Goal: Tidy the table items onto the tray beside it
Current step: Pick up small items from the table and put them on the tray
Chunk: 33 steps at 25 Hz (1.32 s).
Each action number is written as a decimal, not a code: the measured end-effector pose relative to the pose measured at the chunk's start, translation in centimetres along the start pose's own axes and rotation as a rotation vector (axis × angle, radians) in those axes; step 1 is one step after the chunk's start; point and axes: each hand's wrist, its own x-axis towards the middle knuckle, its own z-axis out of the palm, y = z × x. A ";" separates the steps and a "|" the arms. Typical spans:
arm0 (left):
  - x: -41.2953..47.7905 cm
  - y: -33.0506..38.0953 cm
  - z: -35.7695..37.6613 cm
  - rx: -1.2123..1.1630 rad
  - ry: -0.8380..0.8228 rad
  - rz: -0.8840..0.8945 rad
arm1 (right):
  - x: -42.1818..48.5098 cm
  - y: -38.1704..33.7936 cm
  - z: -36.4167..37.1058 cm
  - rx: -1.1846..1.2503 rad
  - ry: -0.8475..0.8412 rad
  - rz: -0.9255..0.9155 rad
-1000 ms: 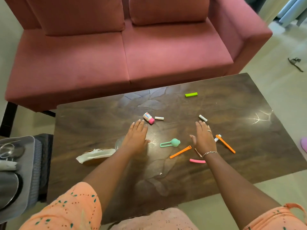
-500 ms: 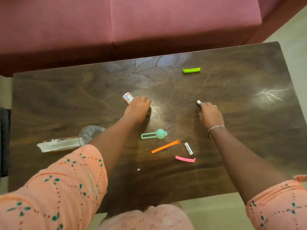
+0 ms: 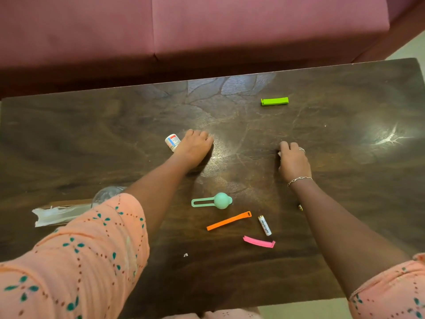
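Note:
On the dark wooden table (image 3: 345, 180) my left hand (image 3: 195, 147) has its fingers curled down where a small white stick lay; the stick is hidden under it. A small white bottle (image 3: 173, 141) lies against that hand's outer edge. My right hand (image 3: 294, 161) pinches a small white piece (image 3: 279, 154) at its fingertips. Loose on the table are a green clip (image 3: 274, 101), a mint scoop (image 3: 212, 201), an orange strip (image 3: 228, 221), a white labelled tube (image 3: 265, 225) and a pink clip (image 3: 258, 241). The tray is out of view.
A clear glass (image 3: 107, 194) and a plastic-wrapped packet (image 3: 59, 214) lie at the left, partly behind my sleeve. A red sofa (image 3: 207, 31) runs along the table's far edge. An orange bit (image 3: 300, 207) peeks from behind my right forearm.
Both hands reached forward from flat and open: the left curled down beside the bottle, the right closed on the small white piece. The camera leaned closer, and the tray left the view.

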 end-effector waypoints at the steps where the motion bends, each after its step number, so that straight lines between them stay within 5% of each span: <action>1: 0.0 0.0 0.0 0.008 -0.003 0.018 | 0.0 -0.1 0.1 0.017 0.014 -0.004; 10: -5.9 -1.4 -2.2 -0.306 0.300 0.081 | -2.8 -6.7 -3.7 0.187 0.282 -0.124; 16: -15.7 -8.8 -2.7 -0.153 0.440 0.119 | -6.2 -18.2 -6.9 0.227 0.417 -0.224; 23: -30.1 -19.0 0.5 -0.161 0.310 -0.097 | -11.6 -34.9 -5.9 0.252 0.369 -0.418; 33: -48.5 -31.5 13.6 -0.053 0.214 -0.299 | -18.2 -56.3 2.8 0.282 0.069 -0.717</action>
